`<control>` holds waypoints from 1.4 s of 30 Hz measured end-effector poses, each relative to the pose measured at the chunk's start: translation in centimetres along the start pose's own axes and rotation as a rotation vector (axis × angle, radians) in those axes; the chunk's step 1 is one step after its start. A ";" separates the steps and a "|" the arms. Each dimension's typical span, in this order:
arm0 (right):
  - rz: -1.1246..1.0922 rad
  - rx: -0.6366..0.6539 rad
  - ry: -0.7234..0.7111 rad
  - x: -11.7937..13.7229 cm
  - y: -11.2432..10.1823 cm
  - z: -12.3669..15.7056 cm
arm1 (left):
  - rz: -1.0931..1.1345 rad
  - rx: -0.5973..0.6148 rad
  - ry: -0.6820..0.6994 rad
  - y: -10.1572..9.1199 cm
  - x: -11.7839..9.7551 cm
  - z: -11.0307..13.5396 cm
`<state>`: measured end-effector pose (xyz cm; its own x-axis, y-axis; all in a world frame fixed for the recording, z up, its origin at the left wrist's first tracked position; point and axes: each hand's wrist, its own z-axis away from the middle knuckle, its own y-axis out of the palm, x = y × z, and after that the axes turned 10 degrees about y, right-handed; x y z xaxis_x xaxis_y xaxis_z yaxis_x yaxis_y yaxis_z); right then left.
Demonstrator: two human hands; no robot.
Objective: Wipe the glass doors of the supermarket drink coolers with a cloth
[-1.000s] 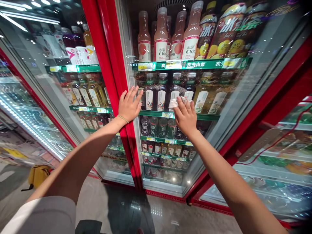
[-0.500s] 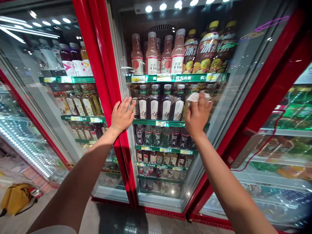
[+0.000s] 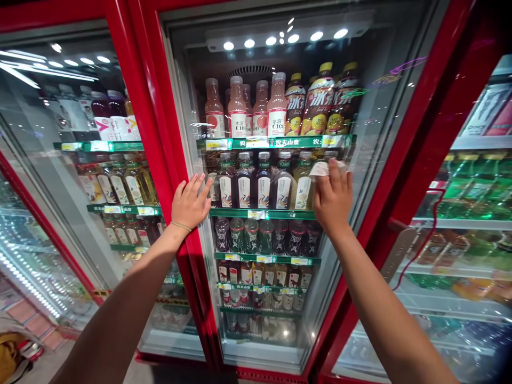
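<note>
My left hand [image 3: 189, 201] lies flat with fingers spread, across the red door frame [image 3: 169, 133] and the near edge of the glass. A thin band circles its wrist. On the right side of the glass door [image 3: 256, 181], my right hand [image 3: 334, 205] presses a white wipe [image 3: 319, 169], paper or cloth, against the pane. The wipe shows above and beside the fingers; the rest is under them. Behind the glass stand dark drink bottles [image 3: 263, 184] with white labels and a pale yellow bottle [image 3: 303, 186], close to my right hand.
Pink bottles [image 3: 237, 109] and iced tea bottles [image 3: 320, 101] fill the top shelf. Further cooler doors flank this one. A red cord [image 3: 435, 213] hangs by a grey panel [image 3: 400, 250] on the right. A yellow bag [image 3: 8, 354] sits on the floor at lower left.
The view has shifted, with the cooler's top showing more. My right hand and the wipe have moved slightly right across the glass. My left hand stays on the frame.
</note>
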<state>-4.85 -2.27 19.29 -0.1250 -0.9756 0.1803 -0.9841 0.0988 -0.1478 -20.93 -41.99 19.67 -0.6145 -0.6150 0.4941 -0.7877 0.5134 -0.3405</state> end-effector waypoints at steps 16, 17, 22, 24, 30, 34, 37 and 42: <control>-0.013 -0.098 0.163 -2.8 -0.5 -0.2 | 0.026 -0.005 -0.005 -0.1 0.2 -0.1; -0.024 -0.101 0.186 -3.0 -0.4 -0.1 | 0.023 -0.010 -0.002 -0.1 0.2 -0.1; -0.058 -0.089 0.220 -2.6 -0.4 0.0 | 0.009 -0.031 0.022 0.0 0.3 0.0; -0.056 -0.065 0.210 -2.6 -0.6 -0.2 | 0.015 -0.032 0.020 0.0 0.3 0.0; -0.038 -0.084 0.237 -1.4 -0.5 0.5 | 0.027 -0.043 0.015 0.1 0.0 0.0; -0.028 0.049 0.043 -0.2 -0.6 1.5 | -0.010 -0.060 0.037 0.2 0.0 -0.1; -0.019 0.123 -0.051 -0.6 -0.9 1.3 | -0.017 -0.074 0.052 0.2 0.1 -0.1; -0.033 0.020 0.064 -0.3 -0.5 1.3 | -0.027 -0.075 0.066 0.2 0.2 -0.1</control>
<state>-4.13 -2.23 18.09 -0.1012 -0.9638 0.2467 -0.9852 0.0626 -0.1597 -21.21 -41.98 19.80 -0.5867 -0.5897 0.5550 -0.7970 0.5420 -0.2667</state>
